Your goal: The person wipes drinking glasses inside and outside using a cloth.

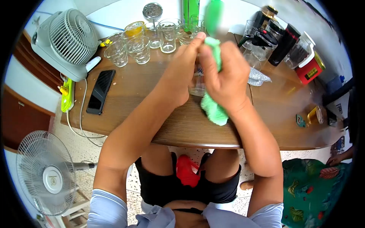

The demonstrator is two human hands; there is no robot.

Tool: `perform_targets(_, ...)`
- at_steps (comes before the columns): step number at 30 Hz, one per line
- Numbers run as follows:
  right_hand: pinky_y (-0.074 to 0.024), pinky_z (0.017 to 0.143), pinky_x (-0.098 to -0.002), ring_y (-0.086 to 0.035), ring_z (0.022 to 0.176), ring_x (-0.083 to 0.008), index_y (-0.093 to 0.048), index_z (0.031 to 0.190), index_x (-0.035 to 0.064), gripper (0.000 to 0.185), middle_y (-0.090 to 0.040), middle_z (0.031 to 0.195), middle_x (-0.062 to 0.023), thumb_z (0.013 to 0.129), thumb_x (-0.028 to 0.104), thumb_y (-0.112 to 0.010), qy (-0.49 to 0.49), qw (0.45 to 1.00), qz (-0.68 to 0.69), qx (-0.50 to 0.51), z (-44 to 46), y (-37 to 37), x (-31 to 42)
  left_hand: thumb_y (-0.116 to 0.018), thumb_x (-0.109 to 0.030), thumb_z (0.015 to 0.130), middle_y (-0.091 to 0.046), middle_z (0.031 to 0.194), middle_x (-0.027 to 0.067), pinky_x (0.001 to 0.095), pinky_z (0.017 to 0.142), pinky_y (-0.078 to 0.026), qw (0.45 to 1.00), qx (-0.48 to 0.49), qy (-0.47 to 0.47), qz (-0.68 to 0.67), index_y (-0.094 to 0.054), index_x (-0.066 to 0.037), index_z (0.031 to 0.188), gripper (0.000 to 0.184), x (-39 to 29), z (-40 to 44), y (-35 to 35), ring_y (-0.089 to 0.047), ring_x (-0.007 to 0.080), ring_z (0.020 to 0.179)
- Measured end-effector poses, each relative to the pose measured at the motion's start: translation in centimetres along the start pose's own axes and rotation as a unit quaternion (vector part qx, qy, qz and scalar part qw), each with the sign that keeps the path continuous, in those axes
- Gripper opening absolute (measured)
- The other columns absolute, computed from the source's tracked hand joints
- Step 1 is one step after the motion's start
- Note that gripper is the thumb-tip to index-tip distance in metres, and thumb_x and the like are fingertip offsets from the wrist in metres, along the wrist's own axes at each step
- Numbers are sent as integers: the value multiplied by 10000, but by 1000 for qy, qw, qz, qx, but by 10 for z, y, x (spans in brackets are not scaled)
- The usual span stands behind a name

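Observation:
My right hand (227, 74) is closed around a light green cloth (215, 108), which hangs below my palm and pokes out above my thumb. Beside it, my left hand (186, 64) is raised with its thumb near the cloth's upper end. Its fingers curl out of sight, and what they hold is hidden. Between my wrists shows part of a clear glass (197, 85) with a small blue print; whether it is held or standing cannot be made out. Just above my hands is a blurred green oblong thing (214, 17).
Several clear glasses (167, 38) stand at the back left, near a grey fan (70, 40). A phone (100, 92) lies on the wooden table (129, 117). Bottles, a jug and a red tin (310, 69) stand back right. Another person's hand (336, 159) is at the right edge.

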State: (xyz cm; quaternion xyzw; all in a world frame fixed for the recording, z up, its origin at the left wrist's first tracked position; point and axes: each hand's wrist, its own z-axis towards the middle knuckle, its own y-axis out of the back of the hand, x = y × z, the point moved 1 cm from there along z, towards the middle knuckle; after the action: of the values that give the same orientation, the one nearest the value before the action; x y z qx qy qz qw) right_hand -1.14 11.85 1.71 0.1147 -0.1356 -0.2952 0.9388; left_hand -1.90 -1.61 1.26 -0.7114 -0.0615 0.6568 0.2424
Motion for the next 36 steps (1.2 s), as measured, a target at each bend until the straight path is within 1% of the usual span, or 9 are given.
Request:
perform_targets(4,-482,646,-470,-552,674,-383,-628,881,12,263,-574,772,-175,1025,226,-681,-18,991,28,-129,14,6,-22,-472,-644,1068,-679,1014,34,267,715,-592,999,6,35,18,-598,-71,1246,613,-1,-16,-22,-683,99,865)
perform_targets(7,-491,669,-486,-577,710,-419,-603,907,-3,300,-594,791,-206,1050,257,-645,-211,969,126,-30,4,11,-24,-500,-692,1040,-667,1063,47,296,759,-559,999,-5,14,31,-601,-56,1291,691,1,-21,-32,-649,107,918)
perform_targets(10,-486,683,-513,-599,742,-456,-563,920,-14,334,-608,797,-233,1071,280,-605,-241,964,108,-28,-5,4,-30,-513,-667,1048,-655,1077,66,312,745,-560,995,-11,-4,101,-585,-52,1293,667,8,-10,-17,-648,140,938)
perform_targets(15,-497,734,-556,-617,883,-453,-515,1005,12,314,-585,975,-242,1025,299,-642,-173,983,66,3,-16,-8,-10,-566,-657,1030,-615,963,57,346,711,-578,991,-90,-79,61,-580,-71,1167,602,-8,-12,-23,-640,168,852)
perform_targets(19,-541,700,-498,-637,869,-390,-521,981,62,305,-563,928,-165,993,324,-677,-54,995,44,69,-22,-3,17,-537,-658,1035,-669,1148,108,460,928,-597,986,-158,-57,0,-598,-74,1247,624,-10,6,8,-700,251,1036)
perform_targets(22,-546,673,-486,-651,832,-391,-542,1014,55,285,-587,935,-161,990,302,-683,-39,998,8,46,-16,-3,4,-500,-623,1060,-691,1192,112,431,908,-600,996,-75,8,38,-592,-61,1298,617,-6,4,0,-705,232,1027)
perform_targets(28,-540,667,-507,-670,798,-439,-558,1125,21,274,-661,966,-201,1028,260,-650,-127,984,32,-119,-1,13,-39,-462,-589,1090,-706,1146,78,386,843,-558,996,-2,44,74,-596,-77,1289,566,4,-14,-29,-679,194,972)
perform_targets(33,-536,699,-533,-659,837,-466,-551,1100,47,299,-644,975,-217,1044,327,-640,-151,987,38,-49,-11,1,-28,-445,-623,1085,-725,1046,53,377,808,-580,997,-66,23,44,-652,-98,1154,569,9,-10,-21,-700,185,957)
perform_targets(36,-537,685,-522,-655,810,-440,-545,1036,59,329,-606,950,-186,1035,371,-649,-117,992,37,5,-12,4,3,-465,-622,1080,-711,1037,83,380,772,-615,999,-30,-34,3,-636,-93,1147,560,-5,-6,-11,-709,197,938)
